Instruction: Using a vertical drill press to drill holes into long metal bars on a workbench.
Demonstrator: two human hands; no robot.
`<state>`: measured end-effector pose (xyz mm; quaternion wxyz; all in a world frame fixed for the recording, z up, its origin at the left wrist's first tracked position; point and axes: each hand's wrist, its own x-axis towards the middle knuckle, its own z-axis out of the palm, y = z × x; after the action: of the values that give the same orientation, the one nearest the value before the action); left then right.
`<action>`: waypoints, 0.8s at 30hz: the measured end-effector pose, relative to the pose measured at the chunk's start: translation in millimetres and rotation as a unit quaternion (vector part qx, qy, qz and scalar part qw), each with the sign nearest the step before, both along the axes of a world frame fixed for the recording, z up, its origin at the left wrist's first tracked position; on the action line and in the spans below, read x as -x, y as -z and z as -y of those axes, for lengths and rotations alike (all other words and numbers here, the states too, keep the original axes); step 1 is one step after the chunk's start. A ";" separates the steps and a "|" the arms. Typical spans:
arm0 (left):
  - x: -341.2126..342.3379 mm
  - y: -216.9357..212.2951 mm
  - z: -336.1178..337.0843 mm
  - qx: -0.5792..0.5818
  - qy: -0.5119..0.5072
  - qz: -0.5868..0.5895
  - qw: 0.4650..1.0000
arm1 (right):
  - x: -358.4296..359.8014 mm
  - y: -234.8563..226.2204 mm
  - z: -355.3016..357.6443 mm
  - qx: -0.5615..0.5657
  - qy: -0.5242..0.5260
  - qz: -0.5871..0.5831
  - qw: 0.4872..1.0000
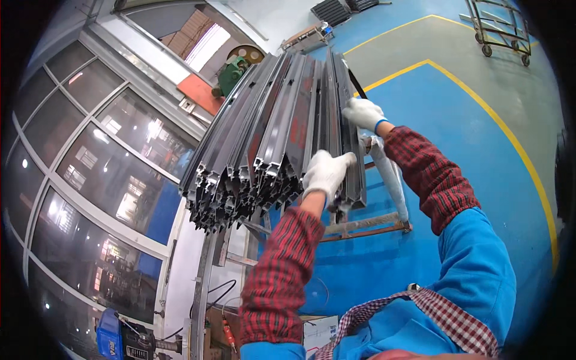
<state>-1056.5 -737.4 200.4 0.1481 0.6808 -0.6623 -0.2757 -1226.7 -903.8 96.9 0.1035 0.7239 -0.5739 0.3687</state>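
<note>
A thick stack of dark grey metal profiles lies in front of me, its cut ends pointing toward me. At the stack's right side, my left hand in a white knitted glove is closed around the near part of a long profile. Farther along the same side, my right hand, gloved alike, has its fingers curled over the outer edge of that profile. The undersides of both grips are hidden. Red plaid sleeve covers reach over both forearms.
A metal rack with a wrapped post supports the stack. Left is a glazed partition; a blue power tool sits low left. A green machine stands behind the stack. A wheeled cart is far right, past yellow floor lines.
</note>
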 end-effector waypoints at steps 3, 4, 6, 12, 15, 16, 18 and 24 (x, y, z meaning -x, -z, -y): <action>15.0 19.5 40.1 0.111 0.033 0.159 0.981 | 6.1 10.4 20.5 0.010 0.053 -0.084 0.995; 14.2 20.2 49.7 0.124 0.040 0.146 0.981 | 0.5 13.9 25.7 -0.057 0.020 0.025 0.998; 16.3 25.9 61.2 0.144 0.054 0.115 0.981 | 2.3 19.0 32.5 -0.067 0.008 0.057 0.996; 26.9 32.1 96.3 0.139 0.055 0.111 0.982 | 19.3 23.6 57.1 -0.076 -0.029 0.035 0.996; 8.5 32.3 78.0 0.254 0.065 0.132 0.956 | 12.7 30.2 34.6 0.160 -0.117 -0.041 0.979; 14.5 29.9 65.5 0.313 0.084 0.137 0.936 | 41.3 53.9 30.9 0.154 -0.119 -0.048 0.980; -16.6 32.2 30.7 0.411 0.118 0.104 0.898 | 50.2 76.9 -7.2 0.054 -0.004 0.292 0.955; -147.9 86.2 -131.7 0.487 0.095 0.090 0.863 | 88.8 174.5 -187.7 -0.051 -0.026 0.535 0.843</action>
<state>-908.6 -605.8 114.3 0.3741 0.4775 -0.7840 0.1318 -1315.5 -716.1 -77.6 -0.2664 0.4330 -0.5393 0.6713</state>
